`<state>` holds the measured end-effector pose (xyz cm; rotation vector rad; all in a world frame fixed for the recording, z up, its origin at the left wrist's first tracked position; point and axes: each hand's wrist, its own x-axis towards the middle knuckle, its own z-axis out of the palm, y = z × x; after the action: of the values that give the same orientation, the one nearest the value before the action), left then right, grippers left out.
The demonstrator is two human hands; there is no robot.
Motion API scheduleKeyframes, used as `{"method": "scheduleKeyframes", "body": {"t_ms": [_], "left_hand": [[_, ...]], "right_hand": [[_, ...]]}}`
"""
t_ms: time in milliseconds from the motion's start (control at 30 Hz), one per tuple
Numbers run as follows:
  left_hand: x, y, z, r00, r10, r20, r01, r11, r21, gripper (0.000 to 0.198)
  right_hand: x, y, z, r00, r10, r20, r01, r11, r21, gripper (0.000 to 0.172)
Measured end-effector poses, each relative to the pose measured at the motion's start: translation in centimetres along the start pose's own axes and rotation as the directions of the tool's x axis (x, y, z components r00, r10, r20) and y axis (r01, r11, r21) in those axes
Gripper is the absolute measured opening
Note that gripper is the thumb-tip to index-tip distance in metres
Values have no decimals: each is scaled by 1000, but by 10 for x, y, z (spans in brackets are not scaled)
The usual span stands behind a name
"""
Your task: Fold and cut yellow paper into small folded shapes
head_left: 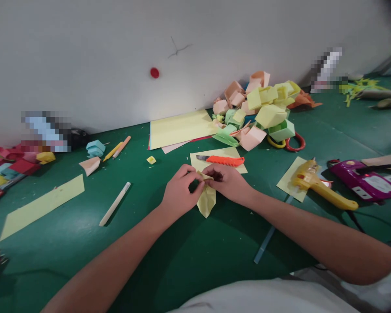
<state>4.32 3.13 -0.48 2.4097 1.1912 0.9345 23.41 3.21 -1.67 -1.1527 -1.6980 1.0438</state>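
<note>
A creased piece of yellow paper [207, 203] is pinched between my two hands at the middle of the green table. My left hand [181, 190] grips its upper left part between thumb and fingers. From the other side my right hand [230, 182] holds the top edge, fingers curled in. The paper's pointed lower end hangs down toward me; its upper folds are partly hidden by my fingers. Just beyond my hands an orange box cutter [226, 161] with its blade out rests on a pale yellow sheet [195, 156].
A yellow glue gun [326, 187] lies right, beside a purple power strip [365, 180]. Behind are folded paper pieces [269, 116], scissors handles [295, 142] and stacked sheets [179, 128]. Leftward lie a whitish stick [115, 204], a yellow strip [44, 206] and pencils [121, 148].
</note>
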Motion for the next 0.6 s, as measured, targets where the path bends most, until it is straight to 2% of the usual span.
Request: {"method": "scheduleKeyframes", "body": {"t_ms": [167, 300, 433, 600], "left_hand": [[0, -4, -1, 998, 57, 20, -56, 997, -53, 3], [2, -9, -2, 987, 161, 15, -160, 987, -20, 5], [5, -13, -4, 969, 240, 62, -240, 971, -11, 9], [5, -16, -5, 969, 235, 76, -237, 972, 10, 9]], "right_hand": [[-1, 0, -1, 1000, 1, 2, -1, 1000, -7, 16], [-1, 3, -1, 1000, -3, 5, 3, 1000, -3, 15], [-1, 5, 0, 1000, -14, 26, 13, 1000, 8, 19], [-1, 4, -1, 998, -28, 54, 26, 999, 41, 21]]}}
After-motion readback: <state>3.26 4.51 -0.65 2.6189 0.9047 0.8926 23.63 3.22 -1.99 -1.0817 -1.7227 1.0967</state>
